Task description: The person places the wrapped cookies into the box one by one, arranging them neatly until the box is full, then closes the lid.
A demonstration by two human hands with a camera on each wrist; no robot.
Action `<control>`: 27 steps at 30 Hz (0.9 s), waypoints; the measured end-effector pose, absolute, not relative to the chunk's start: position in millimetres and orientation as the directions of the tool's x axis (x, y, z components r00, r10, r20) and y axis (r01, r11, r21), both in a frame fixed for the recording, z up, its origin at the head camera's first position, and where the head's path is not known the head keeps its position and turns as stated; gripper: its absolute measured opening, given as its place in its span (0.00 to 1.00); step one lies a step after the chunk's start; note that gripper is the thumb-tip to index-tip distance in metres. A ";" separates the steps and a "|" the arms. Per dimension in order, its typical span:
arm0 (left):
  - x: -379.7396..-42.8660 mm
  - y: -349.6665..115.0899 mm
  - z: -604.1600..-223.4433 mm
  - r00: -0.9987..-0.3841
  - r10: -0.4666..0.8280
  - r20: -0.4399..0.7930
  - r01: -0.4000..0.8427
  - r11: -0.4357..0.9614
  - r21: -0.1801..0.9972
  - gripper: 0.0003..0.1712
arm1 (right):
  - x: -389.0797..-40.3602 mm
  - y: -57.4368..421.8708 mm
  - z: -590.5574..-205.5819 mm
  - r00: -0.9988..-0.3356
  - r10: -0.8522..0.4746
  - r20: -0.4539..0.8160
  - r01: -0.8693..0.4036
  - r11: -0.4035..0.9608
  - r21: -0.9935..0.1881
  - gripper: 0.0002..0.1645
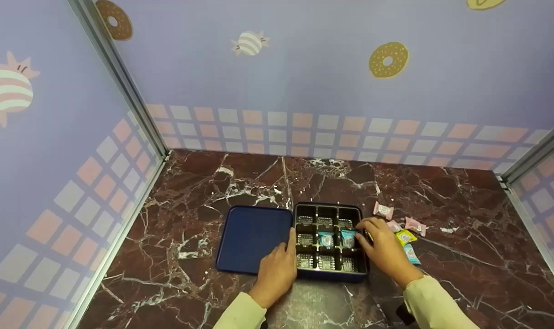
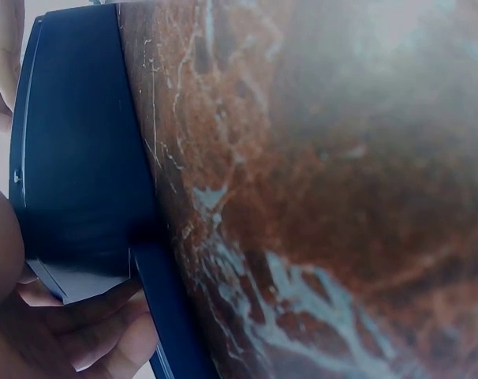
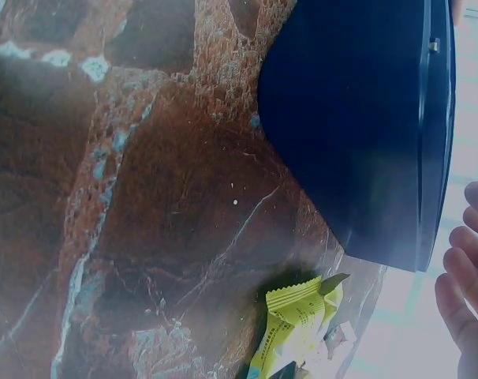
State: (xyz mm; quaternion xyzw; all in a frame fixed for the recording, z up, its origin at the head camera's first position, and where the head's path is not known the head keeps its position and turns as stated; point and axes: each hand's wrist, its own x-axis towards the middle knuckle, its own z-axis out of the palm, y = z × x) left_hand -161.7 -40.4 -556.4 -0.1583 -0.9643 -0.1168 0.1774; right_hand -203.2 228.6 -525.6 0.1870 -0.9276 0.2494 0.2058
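The blue plastic-wrapped sweet (image 1: 348, 239) may be dislodged if brushed by parted right-hand (image 1: 385, 246) fingers; the left-hand (image 1: 277, 270) index is extended.

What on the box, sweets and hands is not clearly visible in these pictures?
Head: print on blue sweets, too small to read.
Head: a pink sweet, partly hidden by the right hand.
Left wrist: left hand, cut off by the edge.
Right wrist: yellow sweet, cut off by bottom edge.
Both wrists: inside of the box, hidden by its wall.
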 end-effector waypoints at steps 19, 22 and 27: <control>-161.7 -39.3 -559.1 -0.867 0.239 0.437 0.341 0.925 0.170 0.32 | -202.0 237.3 -529.0 -0.843 -0.223 0.489 -0.440 0.809 -0.389 0.10; -162.0 -39.3 -558.7 -0.868 0.238 0.435 0.338 0.926 0.167 0.31 | -201.0 239.7 -528.6 -0.845 -0.221 0.487 -0.435 0.814 -0.386 0.10; -162.2 -39.7 -558.5 -0.867 0.243 0.435 0.338 0.928 0.155 0.31 | -198.1 244.4 -532.1 -0.848 -0.222 0.481 -0.427 0.823 -0.373 0.10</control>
